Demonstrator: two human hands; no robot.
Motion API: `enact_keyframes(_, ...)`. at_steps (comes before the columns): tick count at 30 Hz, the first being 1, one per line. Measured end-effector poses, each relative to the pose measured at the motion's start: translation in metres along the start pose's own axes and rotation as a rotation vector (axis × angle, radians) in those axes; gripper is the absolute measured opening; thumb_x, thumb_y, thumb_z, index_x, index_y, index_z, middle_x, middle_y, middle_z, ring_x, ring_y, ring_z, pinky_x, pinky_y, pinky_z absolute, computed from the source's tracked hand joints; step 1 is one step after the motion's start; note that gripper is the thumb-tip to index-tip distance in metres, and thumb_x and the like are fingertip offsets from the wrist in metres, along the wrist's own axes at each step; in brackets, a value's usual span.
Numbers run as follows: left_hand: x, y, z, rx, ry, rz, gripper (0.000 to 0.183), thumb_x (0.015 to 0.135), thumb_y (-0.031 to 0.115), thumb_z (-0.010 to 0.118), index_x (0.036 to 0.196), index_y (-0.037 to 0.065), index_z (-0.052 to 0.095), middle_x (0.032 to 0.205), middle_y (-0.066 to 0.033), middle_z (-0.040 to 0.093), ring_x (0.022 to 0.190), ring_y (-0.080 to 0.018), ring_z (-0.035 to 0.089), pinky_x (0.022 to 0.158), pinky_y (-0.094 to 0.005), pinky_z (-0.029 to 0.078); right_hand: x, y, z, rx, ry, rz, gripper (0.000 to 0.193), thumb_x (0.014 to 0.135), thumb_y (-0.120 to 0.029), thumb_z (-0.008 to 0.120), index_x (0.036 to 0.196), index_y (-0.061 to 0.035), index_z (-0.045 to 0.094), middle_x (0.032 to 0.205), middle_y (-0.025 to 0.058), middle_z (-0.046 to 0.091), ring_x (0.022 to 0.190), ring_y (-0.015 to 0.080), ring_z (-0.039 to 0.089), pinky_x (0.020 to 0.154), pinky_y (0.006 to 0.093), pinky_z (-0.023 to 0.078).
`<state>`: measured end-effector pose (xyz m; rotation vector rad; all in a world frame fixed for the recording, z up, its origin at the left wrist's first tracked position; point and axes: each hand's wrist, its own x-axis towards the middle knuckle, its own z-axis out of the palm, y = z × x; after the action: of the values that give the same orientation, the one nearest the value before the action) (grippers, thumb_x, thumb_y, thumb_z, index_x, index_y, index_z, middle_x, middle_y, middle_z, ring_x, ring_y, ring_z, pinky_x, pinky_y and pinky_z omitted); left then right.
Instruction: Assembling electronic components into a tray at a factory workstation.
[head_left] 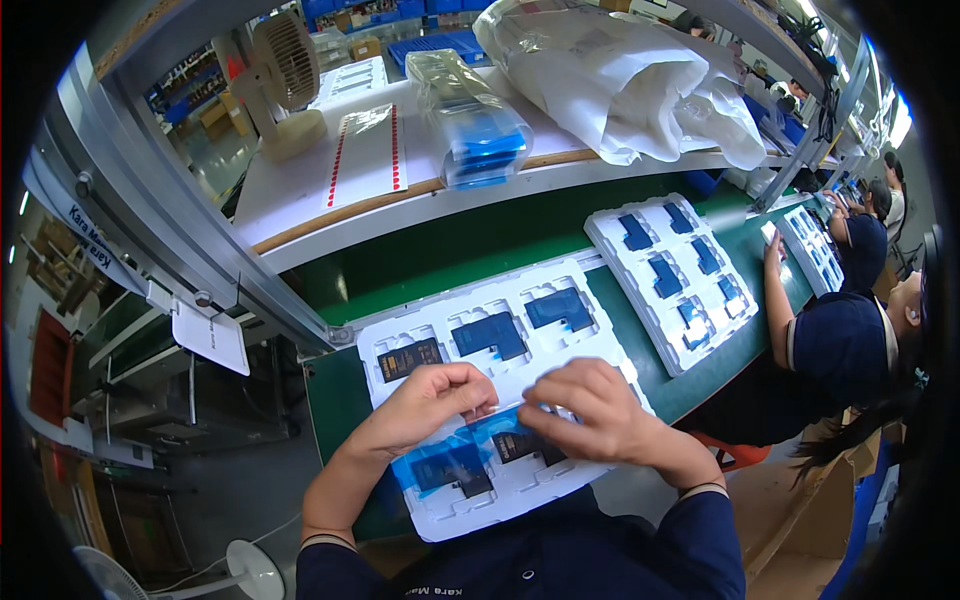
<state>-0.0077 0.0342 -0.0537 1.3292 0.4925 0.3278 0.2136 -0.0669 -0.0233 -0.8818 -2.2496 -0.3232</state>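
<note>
My L hand (435,408) & R hand (605,415) are curled, fingertips nearly pinched, can't tell if either grips the blue film (432,462) just below, over a dark flat part (477,485) in the white tray (440,522), w/ 2nd tray (660,322) further R on the green bench (668,398).

Beige fan (286,62), white bag (600,85), probably blue bins (410,8)

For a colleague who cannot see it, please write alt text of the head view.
A person's left hand and right hand are close together at translucent blue film over a white tray of dark flat parts on a green bench. A second tray and a co-worker are to the right.
</note>
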Motion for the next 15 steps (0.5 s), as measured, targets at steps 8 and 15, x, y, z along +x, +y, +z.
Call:
enact_keyframes(8,-0.043,0.039,-0.029,0.028,0.363,0.298,0.017,0.099,0.011,0.049,0.093,-0.003,0.055,0.080,-0.0127,0.064,0.066,-0.0183,0.066,0.063,-0.0277,0.054,-0.032,-0.041,-0.025,0.491,0.142,0.651,0.011,0.078,-0.002,0.071,0.089,0.0005,0.069,0.083,0.0105,0.065,0.069,0.0188,0.064,0.060,0.0286,0.050)
enact_keyframes(15,-0.066,0.042,0.007,0.575,-0.089,0.113,0.015,0.094,0.011,0.055,0.099,0.001,0.064,0.083,-0.0122,0.067,0.071,-0.0199,0.065,0.063,-0.0323,0.050,-0.060,-0.034,0.000,0.918,-0.041,1.404,0.022,0.089,-0.019,0.069,0.088,0.0033,0.069,0.059,-0.0022,0.058,0.052,0.0029,0.052,0.047,0.0185,0.038)
